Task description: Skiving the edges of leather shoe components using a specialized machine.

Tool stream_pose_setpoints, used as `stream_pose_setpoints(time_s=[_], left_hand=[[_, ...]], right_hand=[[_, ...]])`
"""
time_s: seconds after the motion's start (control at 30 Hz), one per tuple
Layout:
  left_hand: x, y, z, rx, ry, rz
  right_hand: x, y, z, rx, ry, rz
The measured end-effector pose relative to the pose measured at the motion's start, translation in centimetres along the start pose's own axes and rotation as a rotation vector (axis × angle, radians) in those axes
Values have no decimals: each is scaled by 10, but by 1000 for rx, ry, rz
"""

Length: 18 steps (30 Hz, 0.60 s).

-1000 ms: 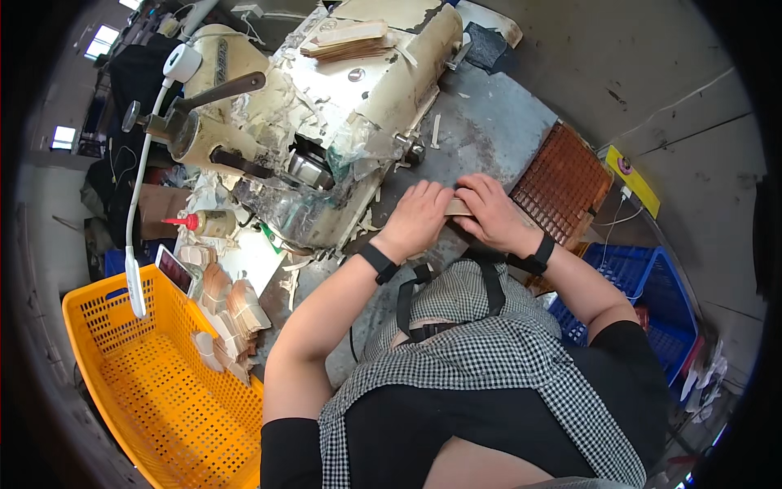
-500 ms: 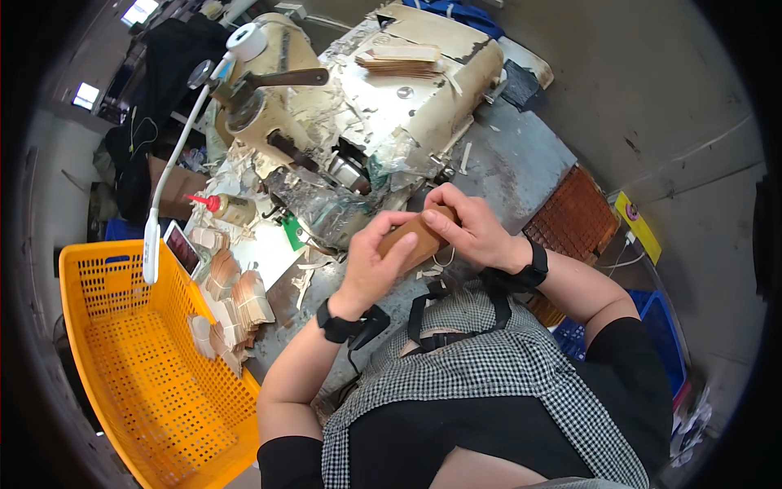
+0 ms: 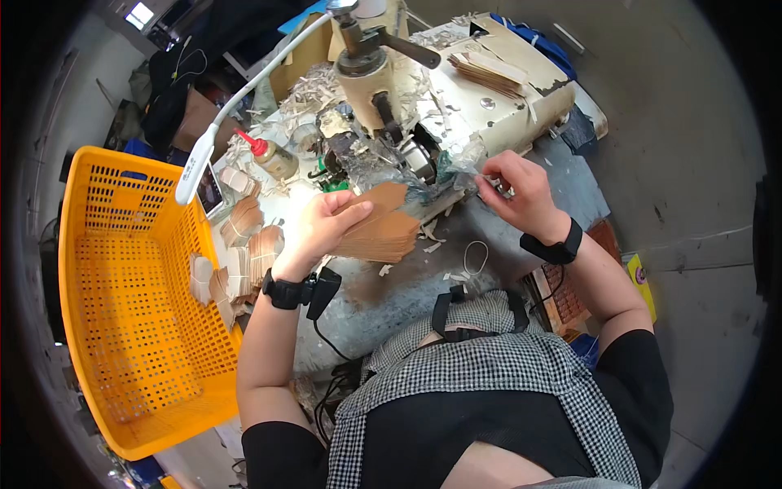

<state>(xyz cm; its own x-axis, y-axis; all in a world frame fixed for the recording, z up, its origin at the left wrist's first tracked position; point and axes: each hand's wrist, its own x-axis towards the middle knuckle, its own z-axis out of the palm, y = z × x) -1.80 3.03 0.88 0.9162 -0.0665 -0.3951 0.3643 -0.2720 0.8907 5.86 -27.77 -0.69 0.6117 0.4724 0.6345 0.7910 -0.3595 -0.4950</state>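
Observation:
My left hand [image 3: 322,224] is closed, its thumb pressing on a flat brown leather piece [image 3: 384,197] with a pointed end. Directly below that piece is a stack of similar brown leather pieces [image 3: 379,241]; whether the stack rests on the table or partly in my hand, I cannot tell. My right hand [image 3: 521,191] is raised at the right side of the machine head [image 3: 417,159], fingers curled and thumb near the forefinger. What its fingertips hold, if anything, is too small to make out. A thin rubber band loop [image 3: 476,257] lies on the table near my apron.
An orange perforated crate [image 3: 138,326] stands at the left. Bundled leather pieces [image 3: 244,261] lie beside it, near a red-tipped bottle [image 3: 273,156]. A white lamp [image 3: 195,167] arches over them. Another stack of pieces [image 3: 489,73] sits on the cream machine body [image 3: 529,114], among scraps.
Both hands were together around the brown stack; now they are apart, the left with a piece by the stack, the right beside the machine. The rubber band now lies on the table.

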Motion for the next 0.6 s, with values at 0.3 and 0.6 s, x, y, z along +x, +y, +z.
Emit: stream_pose_setpoints(time_s=[0.3,0.6], left_hand=[[22,20,13,-69,29,-29],[7,4,-3,-170,-18,6]], right_hand=[[31,11,38,-192,-136,-309],[28,35,54,-190,-40,-351]])
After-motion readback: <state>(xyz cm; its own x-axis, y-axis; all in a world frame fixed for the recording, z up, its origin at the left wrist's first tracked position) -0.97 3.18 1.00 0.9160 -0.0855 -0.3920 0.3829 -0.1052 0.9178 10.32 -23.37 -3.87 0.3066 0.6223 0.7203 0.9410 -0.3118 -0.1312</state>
